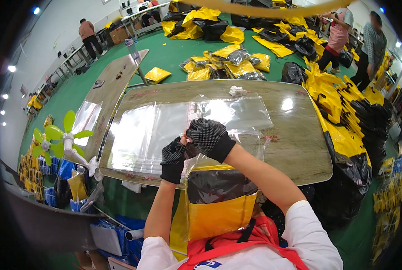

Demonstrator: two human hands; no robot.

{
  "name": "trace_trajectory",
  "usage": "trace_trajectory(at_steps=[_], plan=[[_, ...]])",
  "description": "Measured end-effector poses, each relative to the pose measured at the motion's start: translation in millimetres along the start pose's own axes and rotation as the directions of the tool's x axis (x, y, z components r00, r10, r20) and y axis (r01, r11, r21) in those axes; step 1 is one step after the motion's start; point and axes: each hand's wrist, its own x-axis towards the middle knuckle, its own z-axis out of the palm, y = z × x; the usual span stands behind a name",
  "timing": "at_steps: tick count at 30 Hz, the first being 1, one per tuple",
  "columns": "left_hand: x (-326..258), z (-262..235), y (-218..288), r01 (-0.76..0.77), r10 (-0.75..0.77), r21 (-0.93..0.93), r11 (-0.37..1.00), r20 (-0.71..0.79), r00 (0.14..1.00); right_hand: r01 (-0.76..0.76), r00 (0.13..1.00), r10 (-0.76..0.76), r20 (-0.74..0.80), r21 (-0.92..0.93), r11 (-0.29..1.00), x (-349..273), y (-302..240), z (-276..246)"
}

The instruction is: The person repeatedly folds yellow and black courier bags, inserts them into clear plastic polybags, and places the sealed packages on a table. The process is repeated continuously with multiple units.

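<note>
Yellow-and-black folded item already sits in our clear bag; our left hand and right hand pinch its mouth, unsealed. Empty bags wait on the surface.

Bright overhead light, table glare, fisheye-warped edges.

gloved hands together, seemingly pinching
</note>
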Motion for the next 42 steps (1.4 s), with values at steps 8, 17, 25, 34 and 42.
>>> trace_trajectory(at_steps=[8,17,25,34,42], plan=[[-5,3,20,-0.197,0.162,0.390,0.899,0.121,0.979,0.117,0.987,-0.092,0.136,-0.191,0.975,16,6,-9],[3,3,10,0.068,-0.088,-0.292,0.954,-0.057,0.995,-0.613,0.733,0.609,-0.302,0.094,0.784,-198,301,-111],[6,-21,31,0.034,-0.054,0.290,0.957,0.064,0.996,-0.563,0.742,0.509,0.436,0.818,0.119,-156,121,-36],[-73,-66,58,-0.162,-0.017,0.297,0.941,0.519,0.854,-0.335,0.933,0.306,0.191,0.774,0.538,-218,65,-84],[-71,-76,58,-0.387,-0.064,0.804,0.450,0.462,0.885,-0.468,0.594,0.523,0.611,-0.267,0.843,-234,33,-139]])
